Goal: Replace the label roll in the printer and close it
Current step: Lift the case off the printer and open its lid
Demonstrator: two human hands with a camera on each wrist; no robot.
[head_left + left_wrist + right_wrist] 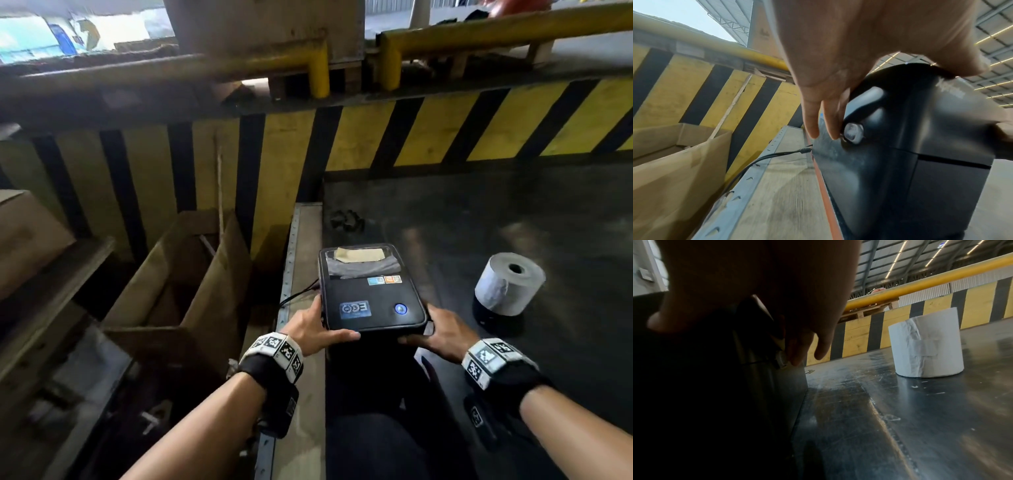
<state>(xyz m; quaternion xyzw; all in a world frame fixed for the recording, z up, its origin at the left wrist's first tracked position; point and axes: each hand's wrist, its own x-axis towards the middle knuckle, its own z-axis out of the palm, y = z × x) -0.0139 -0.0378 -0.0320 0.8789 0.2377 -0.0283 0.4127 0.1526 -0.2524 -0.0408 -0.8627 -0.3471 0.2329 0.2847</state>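
Note:
A black label printer (371, 298) with its lid down sits on the dark table, a blue button lit on top. My left hand (315, 329) grips its near left corner, thumb along the front edge. In the left wrist view its fingers (830, 116) lie against the printer's (920, 138) side by a small clear side button (853, 133). My right hand (442, 334) grips the near right corner, its fingers (797, 350) on a side catch of the printer (764, 386). A white label roll (508, 284) (927, 344) stands on end to the right, apart from both hands.
A thin black cable (298, 294) (777, 154) leaves the printer's left side. An open cardboard box (178, 274) stands left of the table's wooden strip (305, 240). A yellow-and-black striped barrier (445, 130) rises behind the dark table (513, 212). A small dark object (346, 219) lies farther back.

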